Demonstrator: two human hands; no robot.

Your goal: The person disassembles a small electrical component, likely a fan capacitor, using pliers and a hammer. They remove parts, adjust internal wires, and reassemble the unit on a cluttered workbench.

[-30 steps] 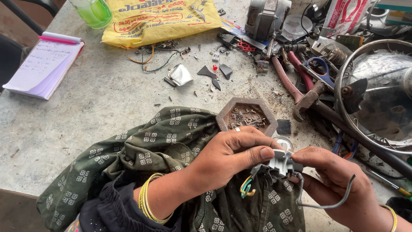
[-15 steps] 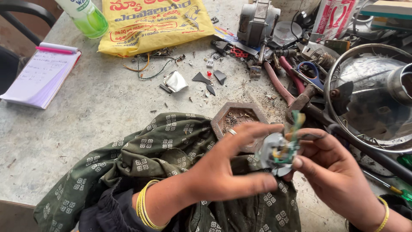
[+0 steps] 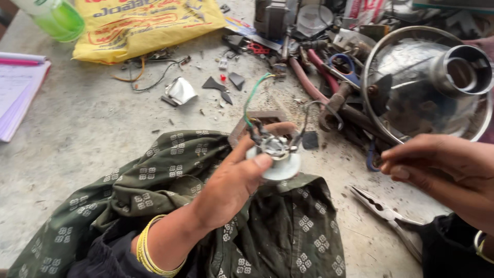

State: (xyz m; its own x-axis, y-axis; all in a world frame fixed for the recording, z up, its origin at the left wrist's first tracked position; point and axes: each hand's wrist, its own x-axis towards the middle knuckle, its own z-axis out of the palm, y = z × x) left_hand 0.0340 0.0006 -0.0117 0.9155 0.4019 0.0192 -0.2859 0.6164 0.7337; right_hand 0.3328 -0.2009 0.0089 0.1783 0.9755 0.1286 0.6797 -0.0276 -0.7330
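The left hand (image 3: 234, 180) pinches a small round white socket (image 3: 275, 157) between thumb and fingers, lifted above a green patterned cloth (image 3: 170, 185) draped under the wrist. A green wire (image 3: 254, 92) and a grey wire (image 3: 316, 110) spring up from the socket's metal top. The right hand (image 3: 442, 172), well to the right of the left, has its fingertips pressed together; whether it grips anything is unclear. The socket looks light and rigid, probably brittle at the rim, with floppy wires that could snag; the rim seems the safest place to hold it. Pliers (image 3: 386, 213) lie just below the right hand, and a shiny reflector bowl (image 3: 411, 87) crowds the space just beyond it. Left of the left hand, the concrete table (image 3: 77, 134) is more open.
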